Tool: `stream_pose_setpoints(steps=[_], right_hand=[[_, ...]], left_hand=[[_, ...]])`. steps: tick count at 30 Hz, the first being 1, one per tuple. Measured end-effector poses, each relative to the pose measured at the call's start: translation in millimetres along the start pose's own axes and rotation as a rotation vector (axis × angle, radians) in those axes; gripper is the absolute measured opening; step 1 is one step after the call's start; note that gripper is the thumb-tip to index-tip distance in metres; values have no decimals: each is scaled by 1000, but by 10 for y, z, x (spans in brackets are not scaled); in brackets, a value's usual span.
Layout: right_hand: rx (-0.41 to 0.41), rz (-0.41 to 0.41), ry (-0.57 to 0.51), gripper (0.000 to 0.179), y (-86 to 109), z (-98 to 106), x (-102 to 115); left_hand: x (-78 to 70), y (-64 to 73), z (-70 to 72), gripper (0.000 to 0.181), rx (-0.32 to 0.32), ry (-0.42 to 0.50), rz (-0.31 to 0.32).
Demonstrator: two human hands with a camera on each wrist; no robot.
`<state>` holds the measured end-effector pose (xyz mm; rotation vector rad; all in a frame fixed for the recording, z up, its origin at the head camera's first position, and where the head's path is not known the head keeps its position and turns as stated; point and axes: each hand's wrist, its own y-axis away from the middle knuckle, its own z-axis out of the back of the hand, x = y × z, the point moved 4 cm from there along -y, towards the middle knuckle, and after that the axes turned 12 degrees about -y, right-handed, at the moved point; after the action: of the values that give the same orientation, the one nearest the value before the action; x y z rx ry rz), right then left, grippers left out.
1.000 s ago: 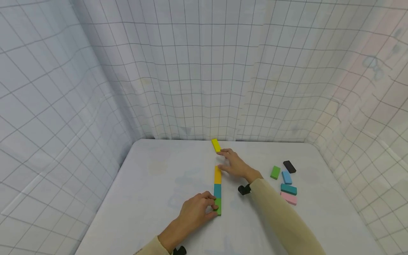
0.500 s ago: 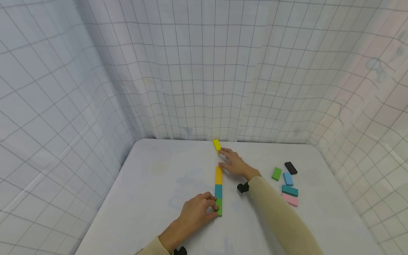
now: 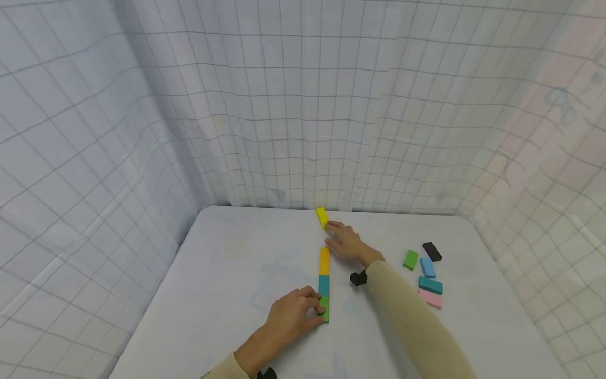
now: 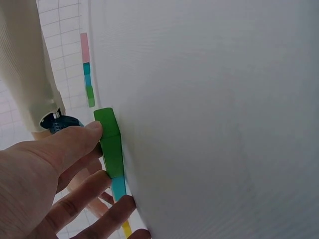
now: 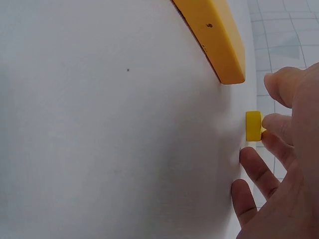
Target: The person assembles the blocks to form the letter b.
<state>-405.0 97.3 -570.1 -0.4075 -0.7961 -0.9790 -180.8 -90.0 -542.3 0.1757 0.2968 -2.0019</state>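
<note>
A straight row of wooden-looking blocks runs away from me in the head view: green (image 3: 325, 310), teal (image 3: 324, 285), then orange-yellow (image 3: 324, 261). My left hand (image 3: 294, 314) holds the green block at the near end, its thumb on the block's near part and its curved fingers along the left side. Beyond the row, near the table's back edge, lies a bright yellow block (image 3: 321, 216), slightly angled and apart from the others. My right hand (image 3: 347, 242) reaches over there, fingers spread and fingertips at the yellow block's near right end. Its thumb is close to the far end of the orange-yellow block (image 5: 219, 45).
On the table's right side lie several loose blocks: green (image 3: 410, 259), black (image 3: 432, 251), light blue (image 3: 427, 267), teal (image 3: 431, 285) and pink (image 3: 430, 298). Grid-patterned white cloth (image 3: 303, 131) hangs around the back and sides of the white table (image 3: 227, 273).
The right forearm has shifted slightly left, with the fingertips still at the yellow block. The left hand stays on the green block. The head view has shifted a little.
</note>
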Motion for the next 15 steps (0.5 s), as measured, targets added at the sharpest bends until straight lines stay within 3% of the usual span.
stream_pose_setpoints(steps=[6,15], right_hand=[[7,-16,43,61,77,30,118],[7,-17,57,57,113,20,104]], left_hand=[[-5,5,-8,14,-9,-5,-6],[7,9,-10,14,-20,-7,-13]])
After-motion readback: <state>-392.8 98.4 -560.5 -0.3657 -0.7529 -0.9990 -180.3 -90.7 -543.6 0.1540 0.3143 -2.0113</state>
